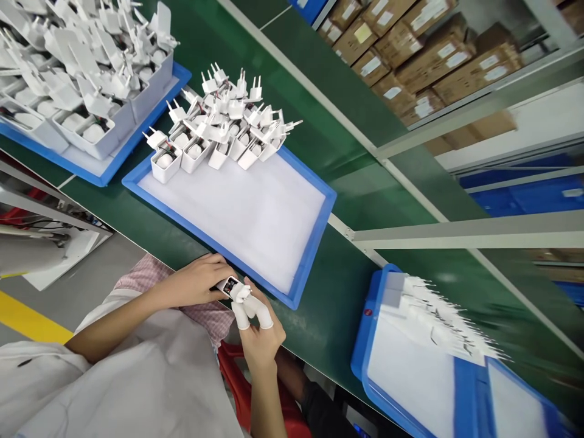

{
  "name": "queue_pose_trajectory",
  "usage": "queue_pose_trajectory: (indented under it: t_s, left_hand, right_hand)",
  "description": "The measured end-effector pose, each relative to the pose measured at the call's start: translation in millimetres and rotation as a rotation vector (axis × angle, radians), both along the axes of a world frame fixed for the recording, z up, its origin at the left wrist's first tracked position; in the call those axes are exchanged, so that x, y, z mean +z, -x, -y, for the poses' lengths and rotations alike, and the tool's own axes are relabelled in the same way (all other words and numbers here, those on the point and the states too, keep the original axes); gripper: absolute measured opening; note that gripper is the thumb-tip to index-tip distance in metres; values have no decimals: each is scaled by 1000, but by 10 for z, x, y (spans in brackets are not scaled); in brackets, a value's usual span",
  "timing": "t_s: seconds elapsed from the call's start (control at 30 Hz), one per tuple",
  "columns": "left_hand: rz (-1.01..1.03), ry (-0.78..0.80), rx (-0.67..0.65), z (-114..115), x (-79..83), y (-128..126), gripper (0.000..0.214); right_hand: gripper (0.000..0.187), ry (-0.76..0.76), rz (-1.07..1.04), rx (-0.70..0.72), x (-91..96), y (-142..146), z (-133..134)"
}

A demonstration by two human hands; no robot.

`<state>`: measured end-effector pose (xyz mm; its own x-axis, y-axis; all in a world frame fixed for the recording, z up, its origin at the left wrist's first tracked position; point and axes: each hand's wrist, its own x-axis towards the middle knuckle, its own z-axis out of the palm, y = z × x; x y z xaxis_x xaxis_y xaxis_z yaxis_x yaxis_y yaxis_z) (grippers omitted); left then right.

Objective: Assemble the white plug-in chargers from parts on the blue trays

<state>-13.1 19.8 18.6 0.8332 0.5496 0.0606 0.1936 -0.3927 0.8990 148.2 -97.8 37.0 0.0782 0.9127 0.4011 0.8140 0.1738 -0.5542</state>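
Well, furthest left on the green worktop (328, 292) there's a blue-edged tray (146, 125) piled with white plug casings (95, 67), lots of pins and flat lids poking out at every angle. Just beneath that end, a yellow stripe (34, 316) runs along the floor. Next along, the left hand (203, 280) is closed around one end of a white casing (229, 286), which is held open side up over the worktop's near edge, with dark parts showing inside. Right behind it lies a middle tray (232, 213), with more open casings, pins up, clustered at its far left end. The right hand (262, 340), with white finger cots (240, 316) on two fingers, grips the casing's other end; from here I can't quite make out which part the fingertips pinch. Further right, cartons (424, 55) sit on shelving, and below them another tray (410, 359) carries a slanting row of white pieces (438, 316), somewhat blurred.
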Motion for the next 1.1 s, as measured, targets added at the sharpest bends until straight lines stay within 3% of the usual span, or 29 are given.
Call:
queue_pose_trajectory:
  t_s: [0.17,0.4,0.53,0.6,0.7,0.77,0.83,0.97,1.03,1.1]
  left_hand:
    - [-16,22,-1,-6,15,15,12]
    - [1,30,1,-5,-5,-9,6]
    - [-18,52,-2,-14,34,16,5]
    - [-31,105,-15,-49,83,61,17]
    - [-61,377,-73,-121,151,124,42]
    - [-59,637,-98,-150,173,126,49]
    - [-27,797,-69,-146,175,97,49]
    - [-4,845,52,-66,168,29,46]
    - [-12,834,104,-17,174,15,48]
    - [-17,794,157,31,179,9,50]
  right_hand:
    - [39,-59,-87,99,-134,-127,2]
    - [55,98,-31,344,108,-172,-186]
    - [51,105,103,277,177,-95,-183]
    - [47,111,164,235,198,-73,-157]
    - [40,156,190,191,216,-76,-124]
    - [37,205,50,193,203,-92,-115]
    - [31,289,-232,179,158,-107,-113]
    - [16,440,-838,30,16,-85,-111]
    - [18,453,-946,-41,-32,-41,-113]
    - [17,417,-895,-78,-45,-2,-124]
